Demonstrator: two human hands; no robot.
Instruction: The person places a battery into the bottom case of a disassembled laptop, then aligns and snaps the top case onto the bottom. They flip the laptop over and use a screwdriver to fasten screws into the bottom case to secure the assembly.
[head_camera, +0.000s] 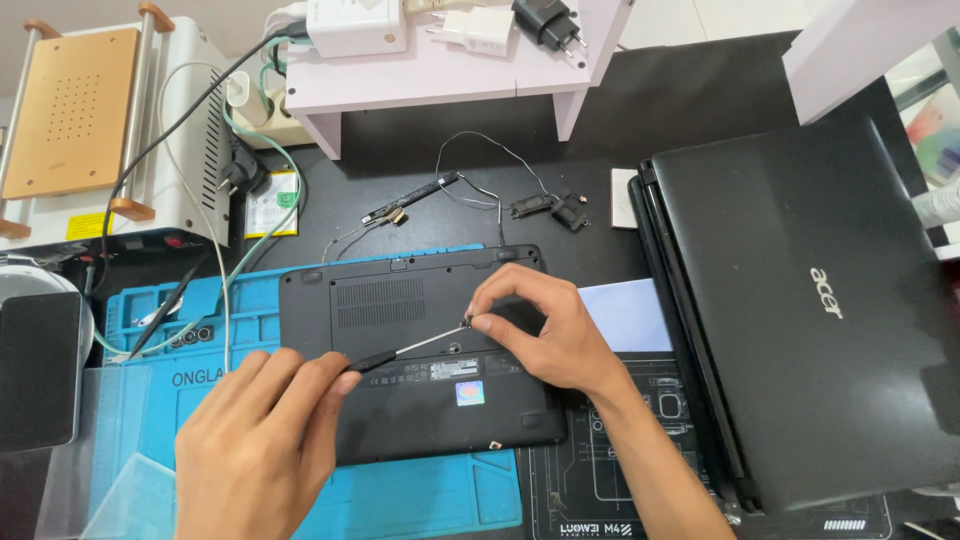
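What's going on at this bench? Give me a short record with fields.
Setting: black workbench with a blue repair mat
Left hand: grips a thin screwdriver by its black handle
Right hand: fingertips pinch at the screwdriver's tip
Under the hands: small black laptop base, underside up
To the right: closed black laptop
Behind: loose cables and small speakers

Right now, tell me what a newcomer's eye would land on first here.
At the centre, a small black laptop base lies underside-up on a blue work mat. The left hand holds a thin screwdriver whose tip meets the fingertips of the right hand over the base. On the right lies a larger closed black laptop, and loose cables with small parts sit on the dark table behind the base.
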